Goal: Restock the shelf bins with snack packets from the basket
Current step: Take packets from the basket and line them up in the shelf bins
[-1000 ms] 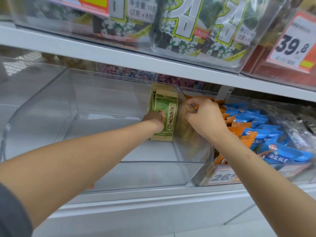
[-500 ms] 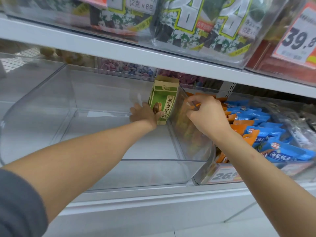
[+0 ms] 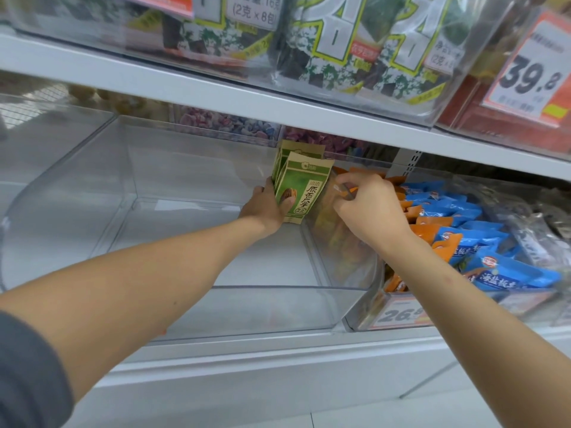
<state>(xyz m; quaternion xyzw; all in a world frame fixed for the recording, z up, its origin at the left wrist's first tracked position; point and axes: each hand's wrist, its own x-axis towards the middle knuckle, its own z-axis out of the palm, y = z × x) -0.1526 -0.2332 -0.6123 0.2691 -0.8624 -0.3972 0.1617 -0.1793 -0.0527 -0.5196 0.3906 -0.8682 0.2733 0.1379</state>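
Green and tan snack packets (image 3: 301, 189) stand upright in a small stack at the back right corner of a large clear shelf bin (image 3: 247, 304). My left hand (image 3: 265, 208) reaches into the bin and grips the stack from its left side, thumb across the front packet. My right hand (image 3: 367, 205) is just right of the packets, its fingers curled over the top edge of the bin's right wall. Apart from these packets the bin holds nothing. The basket is out of view.
The neighbouring bin on the right holds several blue (image 3: 463, 211) and orange packets (image 3: 432, 230), with a price tag (image 3: 401, 313) on its front. The shelf board above (image 3: 216, 97) carries seaweed packs (image 3: 340, 41) and a 39.8 price tag (image 3: 531, 75). Bins of wrapped sweets (image 3: 228, 125) sit behind.
My left hand pushed the green packets back and upright against the right wall, then took hold of the stack again. My right hand stayed on the bin wall.
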